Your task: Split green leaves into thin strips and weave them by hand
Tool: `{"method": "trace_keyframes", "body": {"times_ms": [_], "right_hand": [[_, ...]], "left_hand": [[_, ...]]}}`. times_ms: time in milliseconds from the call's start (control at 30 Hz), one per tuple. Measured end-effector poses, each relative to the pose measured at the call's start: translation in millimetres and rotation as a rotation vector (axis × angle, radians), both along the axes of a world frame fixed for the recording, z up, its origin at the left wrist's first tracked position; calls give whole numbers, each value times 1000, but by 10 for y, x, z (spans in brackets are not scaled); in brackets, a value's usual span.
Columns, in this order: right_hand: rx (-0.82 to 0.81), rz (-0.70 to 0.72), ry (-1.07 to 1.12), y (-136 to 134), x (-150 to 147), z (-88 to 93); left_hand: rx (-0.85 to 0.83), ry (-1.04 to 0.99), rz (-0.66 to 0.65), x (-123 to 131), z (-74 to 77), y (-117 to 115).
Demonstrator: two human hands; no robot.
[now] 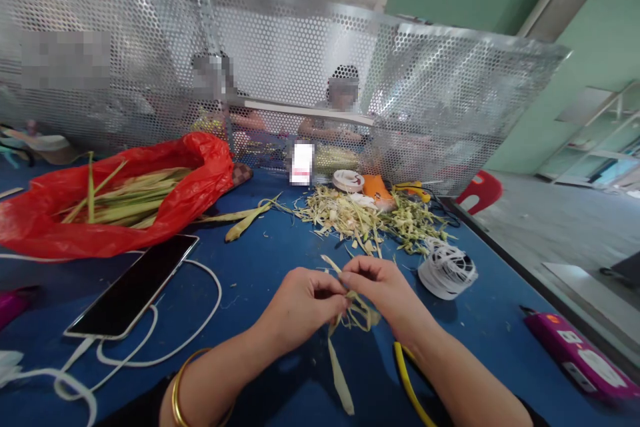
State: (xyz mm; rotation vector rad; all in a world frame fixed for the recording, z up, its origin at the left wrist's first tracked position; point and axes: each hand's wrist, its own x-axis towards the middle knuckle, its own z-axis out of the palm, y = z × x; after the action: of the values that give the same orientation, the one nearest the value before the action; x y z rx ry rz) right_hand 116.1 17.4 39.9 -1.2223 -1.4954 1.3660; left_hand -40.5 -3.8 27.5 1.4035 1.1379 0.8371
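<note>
My left hand [300, 303] and my right hand [385, 290] meet over the blue table [260, 267], both pinched on thin pale leaf strips [356, 312]. The strips are looped between my fingers, and one long end [340, 377] trails down towards me. A gold bangle [179, 387] circles my left wrist. A yellow-handled tool [407, 380] lies under my right forearm.
A red plastic bag [165, 210] of green leaf stalks lies far left. A phone [135, 287] on a white cable [200, 327] rests left. Leaf scraps [365, 217] pile behind my hands. A white thread spool [447, 270] sits right, a purple object [580, 357] near the edge. People sit behind a perforated metal screen [300, 67].
</note>
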Motion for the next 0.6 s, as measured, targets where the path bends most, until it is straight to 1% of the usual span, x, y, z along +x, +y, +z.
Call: {"method": "trace_keyframes", "body": {"times_ms": [67, 100, 200, 300, 400, 500, 600], "right_hand": [[-77, -8, 77, 10, 0, -16], [-75, -24, 107, 17, -2, -26], [-16, -127, 216, 52, -17, -55], [23, -262, 327, 94, -27, -78], [35, -343, 369, 118, -24, -92], [22, -353, 369, 116, -20, -94], [52, -375, 382, 108, -25, -89]], "left_hand": [[-67, -43, -39, 6, -16, 7], [-93, -59, -60, 13, -24, 5], [-132, -73, -142, 40, -39, -21], [-168, -88, -204, 59, -17, -37], [-222, -122, -175, 53, 49, -19], [-255, -150, -137, 30, 102, 8], [-258, -156, -145, 16, 107, 20]]}}
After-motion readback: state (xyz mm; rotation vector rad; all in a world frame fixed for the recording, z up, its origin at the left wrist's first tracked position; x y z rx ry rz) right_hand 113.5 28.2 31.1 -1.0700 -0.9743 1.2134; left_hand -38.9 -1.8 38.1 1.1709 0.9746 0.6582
